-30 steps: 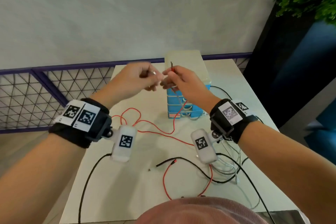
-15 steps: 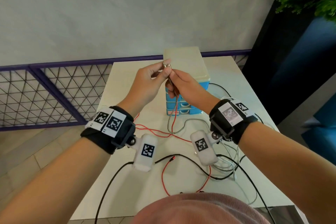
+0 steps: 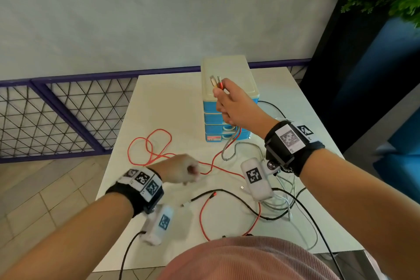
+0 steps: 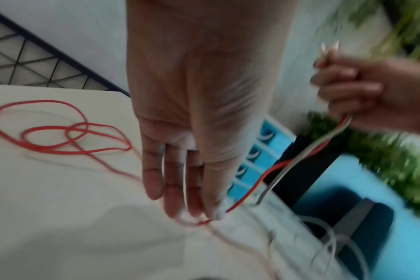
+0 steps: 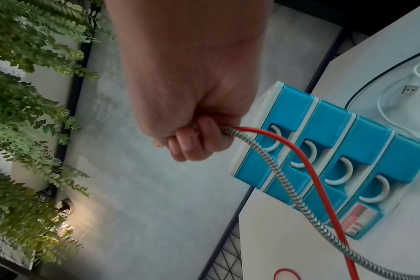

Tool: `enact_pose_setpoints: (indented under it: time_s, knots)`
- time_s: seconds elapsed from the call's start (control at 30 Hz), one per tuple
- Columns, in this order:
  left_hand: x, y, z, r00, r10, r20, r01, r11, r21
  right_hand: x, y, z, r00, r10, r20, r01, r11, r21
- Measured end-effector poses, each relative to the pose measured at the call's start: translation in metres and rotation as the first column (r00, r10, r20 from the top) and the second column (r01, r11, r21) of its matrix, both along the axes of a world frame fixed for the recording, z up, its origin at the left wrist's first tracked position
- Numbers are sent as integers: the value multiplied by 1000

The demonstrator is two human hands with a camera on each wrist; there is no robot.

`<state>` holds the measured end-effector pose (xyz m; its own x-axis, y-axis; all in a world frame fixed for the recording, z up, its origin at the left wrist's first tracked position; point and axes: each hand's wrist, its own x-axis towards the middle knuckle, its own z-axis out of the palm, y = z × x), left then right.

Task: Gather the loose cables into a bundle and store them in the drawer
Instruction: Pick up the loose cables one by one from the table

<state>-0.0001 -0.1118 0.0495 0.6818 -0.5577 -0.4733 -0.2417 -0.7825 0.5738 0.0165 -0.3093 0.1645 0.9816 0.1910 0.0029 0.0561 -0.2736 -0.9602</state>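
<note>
The right hand, upper centre of the head view, grips the red cable and braided grey cable before the blue drawer unit. The left hand, lower left, reaches the red cable's slack; blur hides whether it pinches.

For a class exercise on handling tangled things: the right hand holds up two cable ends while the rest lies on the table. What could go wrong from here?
1. The red cable lies in crossing loops; pulling it up may tighten them into a knot.
2. It and the braided cable hang from the right hand across the drawer unit, and might drag it.
3. The black cable crosses the red one and may get pulled along.
</note>
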Motion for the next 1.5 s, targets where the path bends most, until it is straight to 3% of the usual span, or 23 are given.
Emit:
enact_pose_setpoints:
  time_s: [0.1,0.27,0.33,0.47,0.67,0.8,0.9,0.97,1.03,1.1,1.2,1.3,1.43,1.5]
  knots:
    - [-15,12,-38,997,-68,23,62,980,189,0,-5,-2,1000,-13,2,13,998,-54]
    - [-37,18,-75,992,-67,105,32,954,299,-1,-11,-3,998,-54,32,58,987,-147]
    - [-37,17,-75,986,-65,150,19,957,289,-2,-13,-1,997,-66,30,70,986,-155]
    - [-23,30,-60,970,99,222,-154,957,244,-3,-15,3,998,-59,19,61,987,-146]
    - [4,71,-38,931,154,330,-289,866,409,-4,-17,0,999,-43,8,44,981,-188]
    - [16,68,-31,933,183,310,-271,923,273,-1,-19,-4,999,-29,-15,26,984,-177]
    - [21,46,-15,933,152,327,-188,979,83,2,-20,-7,999,-2,-51,-6,989,-151]
    - [20,20,6,900,213,379,-190,977,-98,3,-20,-9,998,11,-62,-18,993,-113]
    - [16,-11,37,884,367,291,-256,898,-357,5,-18,-12,999,16,-51,-21,995,-98]
    - [14,-39,62,902,432,15,-343,735,-585,6,-14,-15,999,31,-17,-33,993,-115]
    - [17,-66,80,865,377,-330,-494,532,-688,7,-11,-20,997,68,46,-57,978,-199]
    - [16,-79,84,843,386,-375,-528,455,-717,7,-5,-21,992,81,92,-57,969,-240]
    - [18,-83,80,785,471,-403,-575,313,-756,9,1,-28,993,117,-1,-113,962,-250]
    - [19,-81,78,766,545,-341,-567,322,-758,7,0,-27,985,168,-33,-171,955,-244]
